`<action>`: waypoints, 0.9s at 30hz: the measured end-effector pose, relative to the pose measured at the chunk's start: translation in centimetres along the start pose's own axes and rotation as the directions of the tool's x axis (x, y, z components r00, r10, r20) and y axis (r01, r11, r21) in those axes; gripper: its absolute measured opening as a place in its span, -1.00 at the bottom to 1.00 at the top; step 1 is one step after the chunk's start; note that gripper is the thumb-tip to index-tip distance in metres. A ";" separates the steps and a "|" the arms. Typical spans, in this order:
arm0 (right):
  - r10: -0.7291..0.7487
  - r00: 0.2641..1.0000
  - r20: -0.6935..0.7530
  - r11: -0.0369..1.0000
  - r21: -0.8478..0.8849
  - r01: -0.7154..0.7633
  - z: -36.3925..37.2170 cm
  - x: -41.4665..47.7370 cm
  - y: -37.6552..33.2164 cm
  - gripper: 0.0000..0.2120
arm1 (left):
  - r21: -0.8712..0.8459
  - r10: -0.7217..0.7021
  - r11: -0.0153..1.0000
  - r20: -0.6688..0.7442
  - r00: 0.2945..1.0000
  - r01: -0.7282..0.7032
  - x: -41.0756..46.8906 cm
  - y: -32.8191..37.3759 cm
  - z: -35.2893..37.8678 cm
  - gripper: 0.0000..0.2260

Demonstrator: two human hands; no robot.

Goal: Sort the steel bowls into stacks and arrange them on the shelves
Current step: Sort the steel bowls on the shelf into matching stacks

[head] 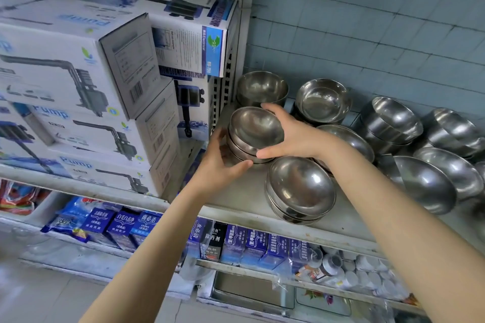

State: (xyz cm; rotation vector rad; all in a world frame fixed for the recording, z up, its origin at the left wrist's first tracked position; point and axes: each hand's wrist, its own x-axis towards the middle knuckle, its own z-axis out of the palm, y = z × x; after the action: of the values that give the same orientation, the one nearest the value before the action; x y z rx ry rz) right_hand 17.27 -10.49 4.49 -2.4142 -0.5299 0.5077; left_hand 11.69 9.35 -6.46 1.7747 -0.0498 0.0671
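Grey shelf [244, 191], left hand [220, 165] and right hand [291, 134] gripping bowl stack [254, 130] beside slotted upright [224, 97], back from front edge

white pump boxes [78, 81] are stacked across the left of the frame. at lower centre stands a row of dark blue cartons [252, 244] with chinese print, blue packets [68, 220] to their left, small white bottles [367, 270] at lower right. pale blue wall tiles [367, 21] fill the upper right.
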 end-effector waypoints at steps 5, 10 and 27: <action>0.035 0.999 -0.008 0.999 -0.015 -0.035 0.6 0.9 -0.1 0.19 | 0.058 0.061 0.996 0.027 0.998 -0.062 0.5 1.0 0.0 -0.13; -0.092 0.991 -0.097 0.994 0.052 0.098 -1.4 -1.0 -1.8 0.07 | 0.070 0.137 0.988 -0.042 0.990 -0.134 0.1 4.1 -0.7 -0.17; 0.018 0.987 -0.162 0.997 -0.066 -0.029 -2.1 -12.9 1.1 0.02 | 0.192 0.248 0.949 0.035 0.968 -0.250 -6.0 5.4 6.6 -0.06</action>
State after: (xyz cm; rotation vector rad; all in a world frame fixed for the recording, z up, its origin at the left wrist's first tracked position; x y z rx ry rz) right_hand 7.60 -18.50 8.30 -2.5022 -0.4549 0.3043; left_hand 5.49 1.74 -2.97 1.9577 -0.2837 0.2529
